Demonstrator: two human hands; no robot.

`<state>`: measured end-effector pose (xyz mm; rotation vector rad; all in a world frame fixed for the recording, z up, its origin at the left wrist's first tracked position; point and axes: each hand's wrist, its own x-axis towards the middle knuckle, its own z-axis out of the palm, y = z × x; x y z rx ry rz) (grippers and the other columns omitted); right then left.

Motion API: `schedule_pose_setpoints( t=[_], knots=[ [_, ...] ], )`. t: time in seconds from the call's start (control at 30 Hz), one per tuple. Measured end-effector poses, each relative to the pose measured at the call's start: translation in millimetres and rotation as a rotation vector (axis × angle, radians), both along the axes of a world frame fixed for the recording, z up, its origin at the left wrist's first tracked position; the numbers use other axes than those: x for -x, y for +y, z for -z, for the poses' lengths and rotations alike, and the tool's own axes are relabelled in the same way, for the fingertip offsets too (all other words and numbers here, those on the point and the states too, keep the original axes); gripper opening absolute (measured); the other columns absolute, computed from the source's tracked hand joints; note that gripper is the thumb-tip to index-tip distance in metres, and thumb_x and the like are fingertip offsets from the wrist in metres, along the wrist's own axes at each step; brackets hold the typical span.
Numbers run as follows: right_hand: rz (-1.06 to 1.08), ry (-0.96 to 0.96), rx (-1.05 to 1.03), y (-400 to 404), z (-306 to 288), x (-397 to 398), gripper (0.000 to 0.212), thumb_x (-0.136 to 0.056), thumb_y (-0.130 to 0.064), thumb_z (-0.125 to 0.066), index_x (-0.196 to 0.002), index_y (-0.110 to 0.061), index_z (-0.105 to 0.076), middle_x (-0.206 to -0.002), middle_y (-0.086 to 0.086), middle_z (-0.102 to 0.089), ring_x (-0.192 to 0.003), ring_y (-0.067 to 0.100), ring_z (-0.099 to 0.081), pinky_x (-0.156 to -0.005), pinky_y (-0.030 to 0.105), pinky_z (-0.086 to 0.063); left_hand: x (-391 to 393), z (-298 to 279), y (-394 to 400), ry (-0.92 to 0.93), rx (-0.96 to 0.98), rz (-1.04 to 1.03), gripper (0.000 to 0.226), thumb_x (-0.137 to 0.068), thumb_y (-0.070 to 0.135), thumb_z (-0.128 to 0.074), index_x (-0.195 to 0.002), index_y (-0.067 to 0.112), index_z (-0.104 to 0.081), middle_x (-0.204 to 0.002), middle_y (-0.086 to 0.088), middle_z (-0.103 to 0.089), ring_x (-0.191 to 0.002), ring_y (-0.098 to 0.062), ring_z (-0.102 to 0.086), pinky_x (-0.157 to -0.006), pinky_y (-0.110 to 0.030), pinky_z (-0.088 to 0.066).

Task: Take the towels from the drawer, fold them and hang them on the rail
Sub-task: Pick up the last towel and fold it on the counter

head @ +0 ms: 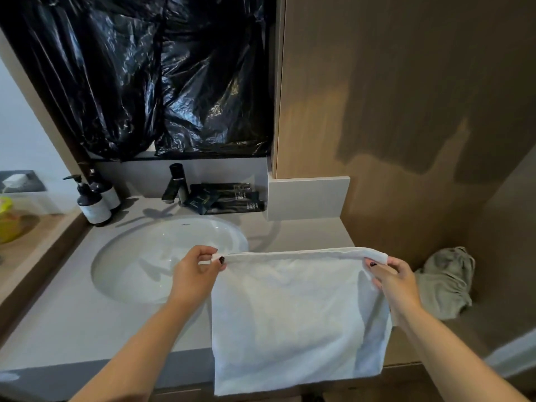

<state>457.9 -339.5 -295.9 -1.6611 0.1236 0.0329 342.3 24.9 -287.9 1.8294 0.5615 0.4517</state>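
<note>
Hands pinch a white towel [293, 314] by its top corners, left hand [195, 275] and right hand [398, 285], holding it stretched, hanging over the countertop's [72, 323] front edge beside the sink [139, 256]; labels on the pump bottles [92, 203] are too blurred to read.

white towel [295, 320] held up folded | left hand [195, 274], right hand [396, 281] pinch top corners | sink [139, 256] behind

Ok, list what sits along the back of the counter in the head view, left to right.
Two pump bottles → black tap → stack of dark sachets → pale raised block. Further right, off the counter, lies a crumpled grey-green cloth.
</note>
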Motion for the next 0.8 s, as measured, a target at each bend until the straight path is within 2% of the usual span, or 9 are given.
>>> schedule_pose_setpoints(
  t=[0.13, 0.2, 0.3, 0.43, 0.53, 0.6, 0.67, 0.73, 0.8],
  knots=[
    [0.029, 0.004, 0.046, 3.6, 4.3, -5.7, 0.009, -0.088, -0.019, -0.071, -0.084, -0.026, -0.074, -0.082, 0.007, -0.072, -0.083, 0.028, -0.068, -0.07, 0.038, -0.052, -13.5, 7.2, 3.7, 0.05, -0.046, 0.028, 0.015, -0.092, 0.01, -0.064, -0.101, 0.022, -0.061, -0.093, 0.008, -0.071, -0.081, -0.006, -0.072, -0.067, -0.022, -0.054],
    [0.036, 0.011, 0.05, 3.7, 6.7, -12.1, 0.009, -0.088, -0.02, -0.071, -0.084, -0.027, -0.074, -0.08, 0.003, -0.073, -0.083, 0.028, -0.069, -0.066, 0.033, -0.054, -21.6, 11.5, 2.2, 0.079, -0.046, 0.03, 0.019, -0.091, 0.008, -0.064, -0.105, 0.021, -0.06, -0.095, 0.008, -0.07, -0.082, -0.011, -0.071, -0.066, -0.021, -0.051],
    [0.07, 0.049, 0.046, 5.1, 10.8, -24.8, 0.029, -0.087, -0.015, -0.072, -0.071, -0.039, -0.069, -0.066, -0.011, -0.067, -0.075, 0.018, -0.063, -0.065, 0.029, -0.05, -35.1, 18.3, 0.2, 0.097, -0.032, 0.047, 0.026, -0.09, 0.005, -0.064, -0.111, 0.018, -0.057, -0.101, 0.006, -0.064, -0.083, -0.009, -0.069, -0.062, -0.013, -0.048],
    [-0.01, 0.08, 0.082, 4.3, 20.5, -51.2, 0.021, -0.084, -0.006, -0.065, -0.068, -0.02, -0.064, -0.063, -0.008, -0.057, -0.066, 0.009, -0.055, -0.063, 0.028, -0.042, -53.8, 34.6, -4.3, 0.125, -0.004, 0.018, 0.033, -0.087, 0.001, -0.065, -0.111, 0.02, -0.053, -0.101, 0.012, -0.063, -0.086, 0.011, -0.065, -0.058, -0.001, -0.043],
    [0.005, 0.105, 0.081, 7.0, 25.6, -72.0, 0.031, -0.082, -0.004, -0.066, -0.072, -0.033, -0.065, -0.08, -0.005, -0.066, -0.08, 0.015, -0.059, -0.077, 0.034, -0.045, -66.4, 47.3, -12.2, 0.156, 0.04, 0.008, 0.042, -0.085, -0.002, -0.066, -0.116, 0.021, -0.048, -0.109, 0.012, -0.058, -0.103, -0.003, -0.066, -0.069, -0.007, -0.046],
    [-0.009, 0.136, 0.056, 12.3, 26.6, -86.4, 0.033, -0.083, -0.001, -0.067, -0.09, -0.033, -0.06, -0.1, 0.0, -0.069, -0.096, 0.017, -0.062, -0.089, 0.037, -0.047, -76.6, 53.3, -16.7, 0.178, 0.04, -0.005, 0.049, -0.084, -0.001, -0.067, -0.121, 0.021, -0.044, -0.114, 0.007, -0.057, -0.111, -0.012, -0.062, -0.075, -0.011, -0.046],
    [-0.031, 0.179, 0.035, 17.0, 28.2, -102.5, 0.038, -0.085, 0.003, -0.066, -0.112, -0.018, -0.052, -0.117, 0.006, -0.068, -0.112, 0.019, -0.062, -0.1, 0.037, -0.046, -87.5, 56.4, -20.3, 0.219, -0.013, -0.011, 0.057, -0.083, 0.0, -0.07, -0.129, 0.017, -0.043, -0.123, 0.0, -0.056, -0.119, -0.016, -0.059, -0.083, -0.019, -0.048],
    [-0.074, 0.191, 0.084, 22.1, 28.1, -115.0, 0.036, -0.086, 0.008, -0.063, -0.117, -0.007, -0.049, -0.126, 0.016, -0.063, -0.12, 0.026, -0.058, -0.104, 0.038, -0.044, -96.1, 56.8, -25.8, 0.263, -0.03, 0.007, 0.069, -0.083, 0.002, -0.071, -0.141, 0.011, -0.036, -0.137, -0.007, -0.05, -0.129, -0.022, -0.053, -0.099, -0.035, -0.049],
    [-0.155, 0.23, 0.133, 28.0, 31.1, -122.6, 0.046, -0.089, 0.008, -0.06, -0.129, -0.006, -0.044, -0.139, 0.019, -0.054, -0.128, 0.028, -0.052, -0.108, 0.038, -0.04, -103.4, 57.5, -35.6, 0.322, -0.064, 0.048, 0.082, -0.084, 0.003, -0.071, -0.151, 0.005, -0.024, -0.152, -0.014, -0.035, -0.142, -0.026, -0.037, -0.114, -0.042, -0.036]
  ],
)
